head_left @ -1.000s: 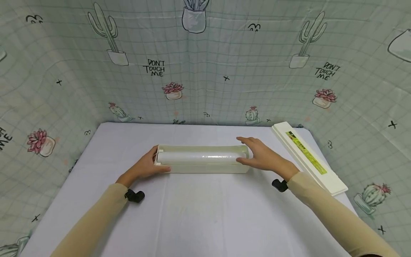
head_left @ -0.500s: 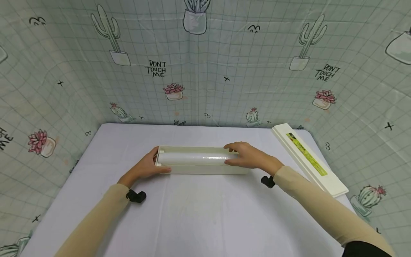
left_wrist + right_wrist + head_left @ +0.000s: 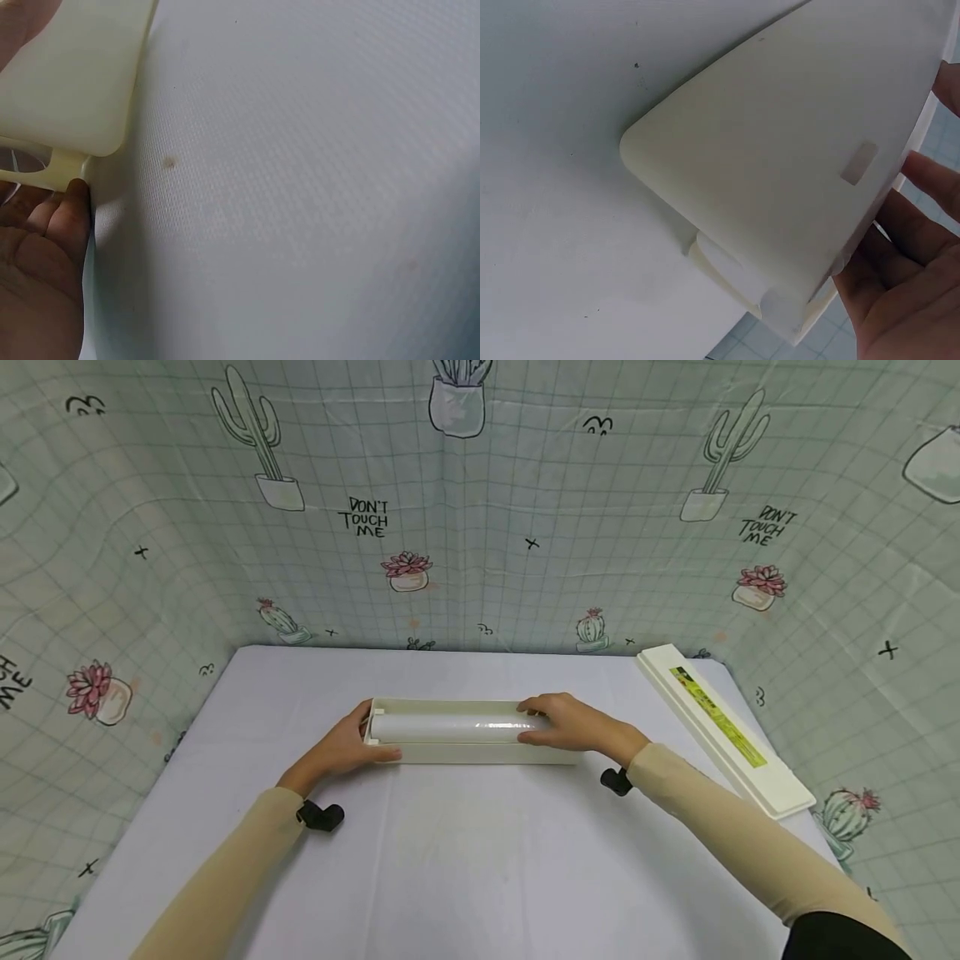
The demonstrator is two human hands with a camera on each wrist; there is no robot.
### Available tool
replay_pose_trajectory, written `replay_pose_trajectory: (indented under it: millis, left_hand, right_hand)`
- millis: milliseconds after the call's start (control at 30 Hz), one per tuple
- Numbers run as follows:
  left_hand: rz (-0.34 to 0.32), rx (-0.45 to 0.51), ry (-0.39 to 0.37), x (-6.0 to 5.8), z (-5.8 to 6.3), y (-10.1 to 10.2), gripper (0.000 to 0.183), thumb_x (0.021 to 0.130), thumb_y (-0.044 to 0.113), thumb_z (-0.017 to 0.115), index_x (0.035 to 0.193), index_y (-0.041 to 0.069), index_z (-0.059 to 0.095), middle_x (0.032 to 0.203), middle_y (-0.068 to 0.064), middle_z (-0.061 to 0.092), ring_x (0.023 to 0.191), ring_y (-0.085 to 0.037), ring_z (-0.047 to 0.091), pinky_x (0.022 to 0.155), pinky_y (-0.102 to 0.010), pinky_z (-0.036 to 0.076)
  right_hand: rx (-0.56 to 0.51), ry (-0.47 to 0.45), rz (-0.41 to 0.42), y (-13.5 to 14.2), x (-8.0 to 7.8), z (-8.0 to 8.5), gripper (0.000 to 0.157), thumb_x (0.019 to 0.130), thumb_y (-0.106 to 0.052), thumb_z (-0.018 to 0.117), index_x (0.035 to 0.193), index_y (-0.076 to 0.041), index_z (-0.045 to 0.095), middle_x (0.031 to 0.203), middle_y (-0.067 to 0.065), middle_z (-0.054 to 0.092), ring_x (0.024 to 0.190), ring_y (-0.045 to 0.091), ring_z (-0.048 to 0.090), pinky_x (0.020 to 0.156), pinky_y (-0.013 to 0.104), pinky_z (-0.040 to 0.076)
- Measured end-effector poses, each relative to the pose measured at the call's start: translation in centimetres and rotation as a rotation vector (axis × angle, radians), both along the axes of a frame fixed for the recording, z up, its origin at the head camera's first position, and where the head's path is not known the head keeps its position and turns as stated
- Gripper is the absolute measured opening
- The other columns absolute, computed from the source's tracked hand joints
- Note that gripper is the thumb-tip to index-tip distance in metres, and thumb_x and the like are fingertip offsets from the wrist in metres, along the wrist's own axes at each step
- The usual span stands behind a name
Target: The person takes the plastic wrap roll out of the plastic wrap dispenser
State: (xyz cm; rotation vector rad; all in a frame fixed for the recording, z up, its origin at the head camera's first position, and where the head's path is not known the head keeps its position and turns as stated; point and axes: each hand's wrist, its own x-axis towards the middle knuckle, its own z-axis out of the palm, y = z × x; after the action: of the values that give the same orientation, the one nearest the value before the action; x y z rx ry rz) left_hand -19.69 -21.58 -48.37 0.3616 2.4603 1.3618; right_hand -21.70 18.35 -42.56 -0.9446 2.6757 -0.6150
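Observation:
A long cream plastic dispenser box (image 3: 468,754) lies crosswise on the white table. Inside it sits a shiny white roll of cling film (image 3: 442,727). My left hand (image 3: 342,747) grips the box's left end, thumb along the front wall and fingers round the end, as the left wrist view shows at the box wall (image 3: 75,82). Towards the right end, my right hand (image 3: 573,723) reaches over the roll, thumb at its front and curled fingers at its back. In the right wrist view its fingers (image 3: 930,180) lie beyond the box's upper edge; their exact contact is partly hidden.
A cream lid (image 3: 780,785) with a yellow-green label lies slanted along the table's right edge. White cloth covers the table (image 3: 450,860). A grid-patterned curtain (image 3: 480,585) with printed cacti stands close behind and at both sides.
My right hand has moved left from the box's right end onto the roll, and its fingers have closed in around it. The left hand and box have stayed in place.

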Motion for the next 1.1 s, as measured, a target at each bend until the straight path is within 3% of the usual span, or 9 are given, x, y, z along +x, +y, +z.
replay_pose_trajectory:
  millis: [700,1100]
  left_hand:
    - [-0.017,0.011,-0.036,-1.0,0.3,-0.4,0.1,0.085,0.031,0.086,0.16,0.007,0.024,0.154,-0.019,0.043,0.13,-0.037,0.054,0.102,-0.049,0.049]
    - [-0.024,0.013,-0.043,-1.4,0.8,-0.7,0.101,0.084,0.032,0.087,0.159,0.007,0.025,0.153,-0.019,0.043,0.131,-0.037,0.053,0.106,-0.052,0.047]
  right_hand:
    - [0.039,-0.058,0.0,-0.8,-0.8,-0.1,0.049,0.097,-0.033,0.073,0.136,-0.004,0.064,0.133,0.013,0.068,0.115,0.023,0.065,0.101,0.044,0.052]
    - [-0.03,0.009,0.012,-0.7,-1.1,0.5,0.049,0.094,-0.03,0.077,0.135,-0.006,0.064,0.12,0.01,0.069,0.102,0.02,0.062,0.091,0.04,0.053]
